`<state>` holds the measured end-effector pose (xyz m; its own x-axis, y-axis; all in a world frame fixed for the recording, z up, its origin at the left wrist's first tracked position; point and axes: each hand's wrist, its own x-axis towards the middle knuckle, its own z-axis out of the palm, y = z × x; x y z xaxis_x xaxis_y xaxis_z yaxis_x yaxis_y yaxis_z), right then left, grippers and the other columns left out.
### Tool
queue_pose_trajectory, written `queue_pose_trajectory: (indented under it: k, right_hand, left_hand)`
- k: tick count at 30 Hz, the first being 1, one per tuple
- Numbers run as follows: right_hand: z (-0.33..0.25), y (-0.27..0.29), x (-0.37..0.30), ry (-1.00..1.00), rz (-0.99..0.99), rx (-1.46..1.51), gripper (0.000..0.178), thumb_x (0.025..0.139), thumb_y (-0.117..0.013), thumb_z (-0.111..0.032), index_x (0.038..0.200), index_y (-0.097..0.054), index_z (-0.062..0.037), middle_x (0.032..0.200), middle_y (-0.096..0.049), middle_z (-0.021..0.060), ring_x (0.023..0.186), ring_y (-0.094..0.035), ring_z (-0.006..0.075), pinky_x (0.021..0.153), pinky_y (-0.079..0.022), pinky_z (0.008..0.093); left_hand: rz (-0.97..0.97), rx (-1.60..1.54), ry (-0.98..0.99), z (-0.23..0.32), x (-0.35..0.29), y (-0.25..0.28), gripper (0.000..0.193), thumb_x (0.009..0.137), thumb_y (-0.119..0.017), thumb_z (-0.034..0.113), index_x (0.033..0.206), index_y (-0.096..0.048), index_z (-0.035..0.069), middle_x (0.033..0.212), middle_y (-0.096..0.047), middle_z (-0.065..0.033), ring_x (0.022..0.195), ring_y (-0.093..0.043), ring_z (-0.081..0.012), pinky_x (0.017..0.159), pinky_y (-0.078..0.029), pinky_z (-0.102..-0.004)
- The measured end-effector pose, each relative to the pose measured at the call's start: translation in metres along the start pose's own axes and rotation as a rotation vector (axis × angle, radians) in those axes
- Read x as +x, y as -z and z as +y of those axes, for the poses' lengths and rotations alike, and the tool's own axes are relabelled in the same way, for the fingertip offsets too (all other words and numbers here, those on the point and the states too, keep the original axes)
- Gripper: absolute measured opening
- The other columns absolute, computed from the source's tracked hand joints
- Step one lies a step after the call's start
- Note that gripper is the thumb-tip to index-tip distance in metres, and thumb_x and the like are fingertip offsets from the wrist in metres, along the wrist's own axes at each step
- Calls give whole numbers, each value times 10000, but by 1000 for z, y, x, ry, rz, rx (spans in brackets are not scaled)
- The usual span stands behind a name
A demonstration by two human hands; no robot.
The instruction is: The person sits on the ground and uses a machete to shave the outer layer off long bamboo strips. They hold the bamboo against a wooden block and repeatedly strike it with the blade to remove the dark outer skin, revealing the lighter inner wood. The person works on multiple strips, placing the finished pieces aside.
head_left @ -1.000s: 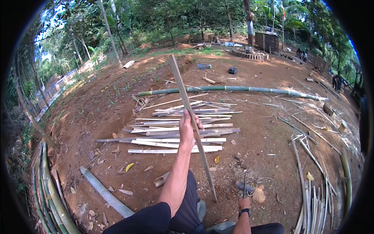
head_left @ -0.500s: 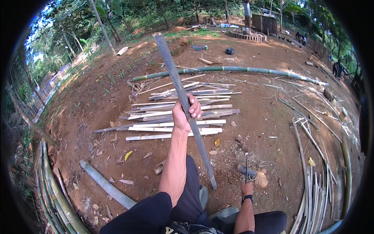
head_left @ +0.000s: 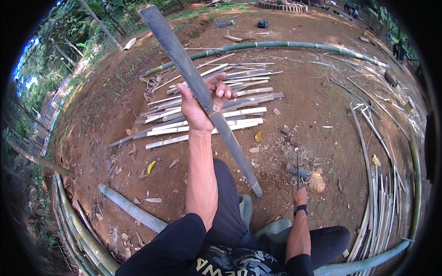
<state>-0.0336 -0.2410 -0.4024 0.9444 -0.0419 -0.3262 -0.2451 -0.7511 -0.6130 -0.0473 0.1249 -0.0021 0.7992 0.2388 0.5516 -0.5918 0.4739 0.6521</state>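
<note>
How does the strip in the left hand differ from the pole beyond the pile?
The strip is dark grey, the pole green. The strip rests in the left hand, the pole on the ground. The strip looks shorter than the pole. Both show joints.

2 hands [head_left: 196, 117] [head_left: 299, 197] | 1 in-hand slat [head_left: 214, 110] | 1 bladed tool [head_left: 298, 170] | 1 wristwatch [head_left: 300, 209]

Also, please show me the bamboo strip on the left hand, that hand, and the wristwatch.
Bamboo strip [head_left: 214, 110], head view: the joint near its middle.
Left hand [head_left: 196, 113], head view: the palm.
Wristwatch [head_left: 300, 209], head view: the dark band.
</note>
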Motion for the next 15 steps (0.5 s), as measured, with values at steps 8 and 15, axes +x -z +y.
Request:
queue_pose_trajectory:
  k: [8,15]
  right_hand:
    - [-3,7,0,10,16,-37,356,736,-575,-221,764,-608,133,714,-615,321,716,-664,406,646,-512,461]
    - [-8,8,-2,16,21,-42,322,719,-569,-188,768,-615,127,688,-608,320,675,-659,408,611,-519,458]
  left_hand:
    - [220,411,-7,-3,7,-13,1043,825,-291,784,1280,-386,-150,676,-460,-17,633,-484,-160,626,-465,-318]
    - [287,489,49,-2,4,-5,969,857,-197,742,1277,-395,-108,762,-479,-59,682,-468,-170,691,-440,-341]
